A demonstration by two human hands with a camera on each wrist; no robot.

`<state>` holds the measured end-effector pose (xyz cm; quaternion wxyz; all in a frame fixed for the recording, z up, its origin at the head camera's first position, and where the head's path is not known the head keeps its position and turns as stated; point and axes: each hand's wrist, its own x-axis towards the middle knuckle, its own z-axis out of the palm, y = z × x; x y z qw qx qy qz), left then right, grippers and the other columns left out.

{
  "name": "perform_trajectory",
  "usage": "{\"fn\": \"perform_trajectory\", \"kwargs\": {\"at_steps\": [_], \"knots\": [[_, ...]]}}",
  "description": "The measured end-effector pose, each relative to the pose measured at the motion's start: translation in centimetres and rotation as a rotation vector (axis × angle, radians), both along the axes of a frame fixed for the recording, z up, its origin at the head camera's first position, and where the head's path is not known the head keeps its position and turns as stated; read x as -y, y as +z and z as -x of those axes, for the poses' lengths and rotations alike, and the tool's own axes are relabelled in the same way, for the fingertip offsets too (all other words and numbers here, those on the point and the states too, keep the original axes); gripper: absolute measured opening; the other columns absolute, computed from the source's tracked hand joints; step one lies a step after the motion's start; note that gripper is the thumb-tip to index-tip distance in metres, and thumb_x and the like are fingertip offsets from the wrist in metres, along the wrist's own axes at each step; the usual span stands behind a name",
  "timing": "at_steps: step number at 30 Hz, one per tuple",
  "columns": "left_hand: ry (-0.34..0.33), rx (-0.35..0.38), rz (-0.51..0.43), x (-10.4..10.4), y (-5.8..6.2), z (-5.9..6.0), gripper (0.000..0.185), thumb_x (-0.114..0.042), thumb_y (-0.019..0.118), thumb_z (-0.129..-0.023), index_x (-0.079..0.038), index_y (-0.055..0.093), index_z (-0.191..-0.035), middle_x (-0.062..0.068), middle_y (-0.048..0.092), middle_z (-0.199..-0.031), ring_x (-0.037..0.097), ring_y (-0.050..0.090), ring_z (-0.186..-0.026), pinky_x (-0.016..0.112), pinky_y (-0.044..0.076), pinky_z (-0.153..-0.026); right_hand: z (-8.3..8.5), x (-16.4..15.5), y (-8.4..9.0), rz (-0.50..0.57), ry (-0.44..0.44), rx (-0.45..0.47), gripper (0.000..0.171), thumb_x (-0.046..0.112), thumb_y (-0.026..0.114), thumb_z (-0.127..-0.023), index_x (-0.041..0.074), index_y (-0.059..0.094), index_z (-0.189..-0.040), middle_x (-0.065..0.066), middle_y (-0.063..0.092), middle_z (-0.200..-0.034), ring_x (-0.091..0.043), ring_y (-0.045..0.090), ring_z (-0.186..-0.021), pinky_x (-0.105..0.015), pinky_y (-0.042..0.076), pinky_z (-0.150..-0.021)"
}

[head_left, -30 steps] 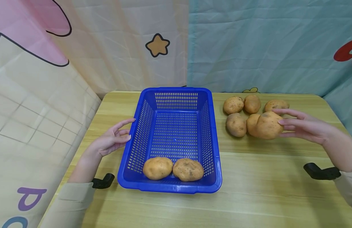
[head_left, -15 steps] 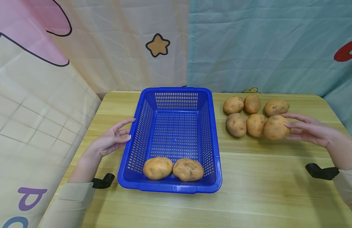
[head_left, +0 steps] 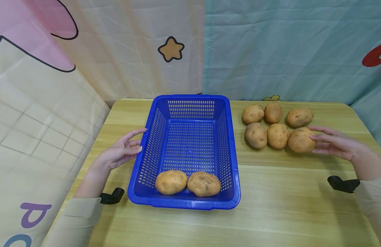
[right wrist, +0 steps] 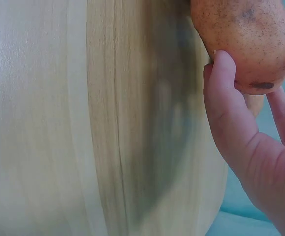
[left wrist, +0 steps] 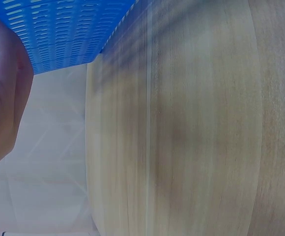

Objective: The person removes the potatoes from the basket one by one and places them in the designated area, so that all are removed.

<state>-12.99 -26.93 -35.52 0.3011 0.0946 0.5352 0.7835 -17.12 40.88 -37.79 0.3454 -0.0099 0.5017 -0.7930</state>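
My left hand [head_left: 124, 151] holds the left rim of a blue plastic basket [head_left: 234, 178], thumb and index fingertip on the rim, other fingertips hidden. In the left wrist view that hand [left wrist: 5, 93] is against the basket's slotted wall [left wrist: 64, 34]. Two potatoes lie inside at the near end, a left one [head_left: 171, 182] and a right one [head_left: 204, 184]. My right hand [head_left: 333, 144] grips a potato [head_left: 301, 140] at the near row's right end. In the right wrist view the thumb [right wrist: 223, 73] and fingers lie around this potato [right wrist: 245, 39].
Several other potatoes lie at the table's back right: two in the near row, a grey-brown one [head_left: 256, 135] and a yellowish one [head_left: 278, 136], and three behind, including the far right one [head_left: 299, 117]. The wooden table [head_left: 286, 206] meets printed curtains [head_left: 264, 51] at its back.
The right hand has carried its potato rightward and down, away from overlapping its neighbour, to the row's right end. The left hand and basket have stayed put.
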Motion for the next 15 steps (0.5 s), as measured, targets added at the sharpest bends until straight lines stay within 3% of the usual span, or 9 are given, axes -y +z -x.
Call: {"fn": "perform_trajectory", "kwargs": {"at_steps": [7, 15], "knots": [[0.000, -0.008, 0.014, 0.0, 0.1, -0.1, 0.054, 0.011, 0.044, -0.093, -0.017, 0.030, -0.137, 0.011, 0.060, -0.109, 0.021, 0.063, -0.096, 0.031, 0.053, -0.084, 0.2, -0.6, -0.7, -0.029, -0.068, 0.021, 0.046, -0.004, 0.029, -0.098, 0.019, 0.067, -0.110, -0.003, 0.058, -0.102, -0.024, 0.062, -0.092, -0.040, 0.055, -0.077], [0.006, -0.004, 0.026, -0.2, 0.3, -0.1, 0.055, 0.010, 0.046, -0.093, -0.016, 0.030, -0.138, 0.011, 0.061, -0.108, 0.021, 0.063, -0.095, 0.032, 0.053, -0.084, 0.4, -1.3, -1.5, 0.012, -0.098, 0.056, 0.043, -0.005, 0.031, -0.098, 0.016, 0.067, -0.106, -0.006, 0.060, -0.100, -0.025, 0.063, -0.092, -0.041, 0.055, -0.078]]}}
